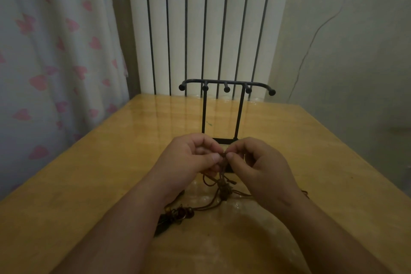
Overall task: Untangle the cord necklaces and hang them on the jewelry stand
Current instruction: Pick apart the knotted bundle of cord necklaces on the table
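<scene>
Left hand (191,155) and right hand (258,160) both pinch the knotted cord necklaces (222,181), 6 o'clock of stand (226,88). Tease strands apart gently; avoid tightening.

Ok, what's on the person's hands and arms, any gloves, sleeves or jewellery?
Nothing worn shows. The left hand and right hand are ungloved, without rings; nails short. The left forearm and right forearm are bare to the picture's edge: no sleeve, watch or bracelet.

A home room: heart-print curtain (55,69), white radiator (206,24), wooden table (111,162)
</scene>
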